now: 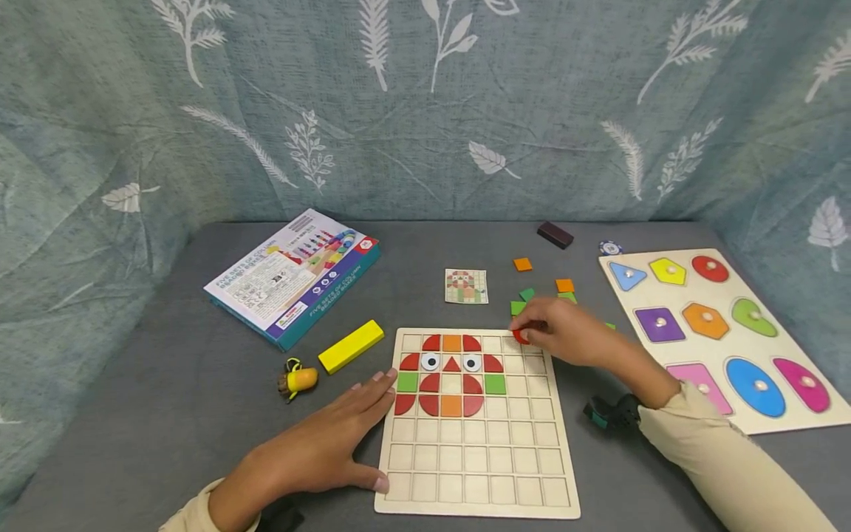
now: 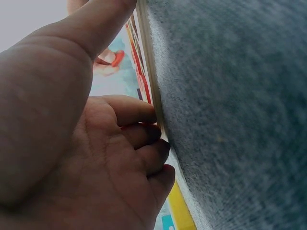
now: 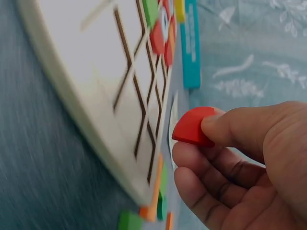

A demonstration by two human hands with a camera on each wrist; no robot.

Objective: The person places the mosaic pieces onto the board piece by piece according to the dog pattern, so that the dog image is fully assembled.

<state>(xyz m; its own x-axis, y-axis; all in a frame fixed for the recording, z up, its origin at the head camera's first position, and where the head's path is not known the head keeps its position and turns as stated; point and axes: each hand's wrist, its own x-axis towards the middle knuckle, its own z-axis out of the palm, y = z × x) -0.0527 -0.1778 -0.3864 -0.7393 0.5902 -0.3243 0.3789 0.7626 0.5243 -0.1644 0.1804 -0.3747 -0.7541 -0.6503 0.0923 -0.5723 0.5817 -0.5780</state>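
A red quarter-circle tile [image 3: 192, 125] is pinched between the thumb and fingers of my right hand [image 1: 577, 332], over the top right corner of the wooden grid board [image 1: 479, 459]. My left hand [image 1: 318, 437] rests at the board's left edge, its thumb near the lower side and its fingertips [image 2: 152, 112] against the rim. Red quarter-circles, orange and green squares, a red triangle and two eye tiles [image 1: 430, 361] form a pattern in the board's upper left rows. Behind the board lies a small picture card [image 1: 466, 287] with a similar pattern.
Loose green and orange tiles [image 1: 523, 264] lie behind my right hand. A shape puzzle board [image 1: 638, 295] is at the right, with a chip [image 1: 609, 248] and a dark block [image 1: 555, 235] beyond. A box [image 1: 292, 277], a yellow block [image 1: 351, 346] and a small toy [image 1: 298, 379] are left.
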